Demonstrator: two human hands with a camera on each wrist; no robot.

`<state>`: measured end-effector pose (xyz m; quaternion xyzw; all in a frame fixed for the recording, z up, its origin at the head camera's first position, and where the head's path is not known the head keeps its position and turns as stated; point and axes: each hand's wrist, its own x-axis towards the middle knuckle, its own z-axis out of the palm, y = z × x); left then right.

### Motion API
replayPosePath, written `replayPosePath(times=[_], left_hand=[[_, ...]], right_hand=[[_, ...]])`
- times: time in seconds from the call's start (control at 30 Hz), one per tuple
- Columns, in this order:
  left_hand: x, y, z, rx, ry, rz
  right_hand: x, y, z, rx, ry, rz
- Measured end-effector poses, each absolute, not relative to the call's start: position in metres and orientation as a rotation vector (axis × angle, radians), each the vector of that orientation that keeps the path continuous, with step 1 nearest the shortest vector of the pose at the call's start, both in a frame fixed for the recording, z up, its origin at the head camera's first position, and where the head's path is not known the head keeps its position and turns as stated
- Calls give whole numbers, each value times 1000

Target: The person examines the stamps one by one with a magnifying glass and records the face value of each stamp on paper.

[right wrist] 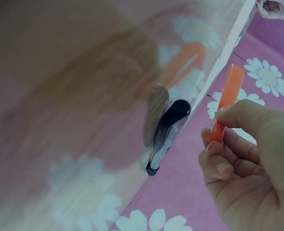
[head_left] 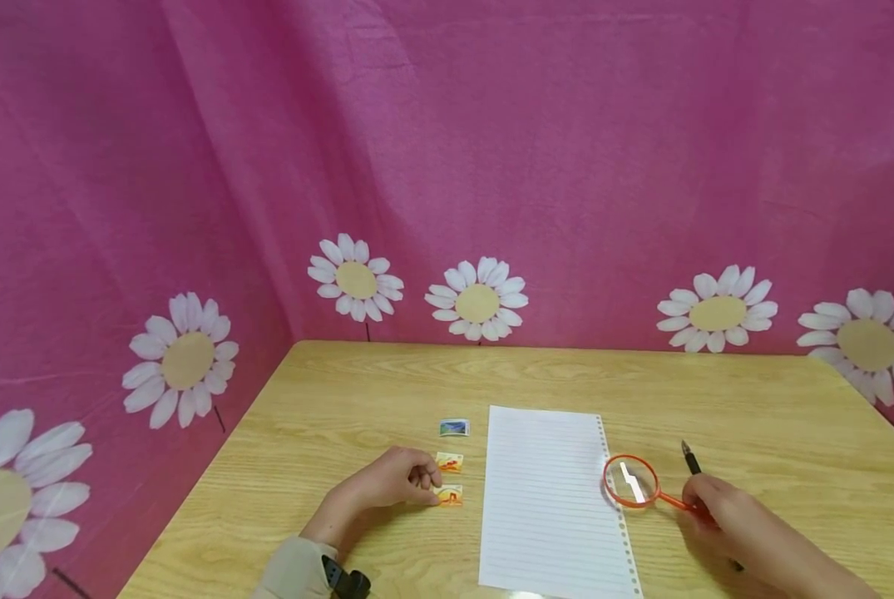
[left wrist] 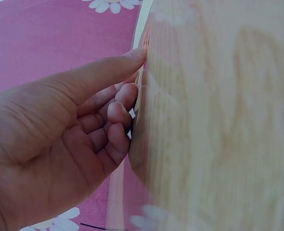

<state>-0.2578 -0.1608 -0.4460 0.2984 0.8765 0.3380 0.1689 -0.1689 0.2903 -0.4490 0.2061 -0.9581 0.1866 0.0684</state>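
Note:
My left hand [head_left: 397, 478] rests on the table beside a column of three small stamp-like pictures. Its thumb tip touches the left edge of the nearest orange-and-yellow stamp [head_left: 452, 497], and its loosely bent fingers lie by the middle stamp [head_left: 451, 462]. A blue-green stamp [head_left: 454, 428] lies farthest back. With thumb and fingers, my right hand [head_left: 738, 520] grips the handle of an orange-red magnifying glass [head_left: 669, 500]. The lens overlaps the right edge of the lined sheet [head_left: 540, 499] in the head view; in the right wrist view the handle [right wrist: 232, 82] rises between thumb and fingers.
A black pen [head_left: 690, 460] lies on the table under the right hand, partly hidden by it; its clear and black end [right wrist: 172, 120] shows in the right wrist view. The wooden table [head_left: 327, 391] meets a pink flowered cloth [head_left: 566, 166] at the back and left.

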Motion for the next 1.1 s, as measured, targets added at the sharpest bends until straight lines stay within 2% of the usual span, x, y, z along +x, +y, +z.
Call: replayPosePath(times=[0.13, 0.53, 1.1], left_hand=[[-258, -161, -446, 846, 2489, 963], [-258, -162, -446, 829, 2481, 980], [-257, -160, -447, 814, 2486, 983]], right_hand=[[-170, 295, -455, 735, -2645, 399], [-173, 291, -456, 660, -2630, 388], [-182, 285, -444, 302, -2898, 581]])
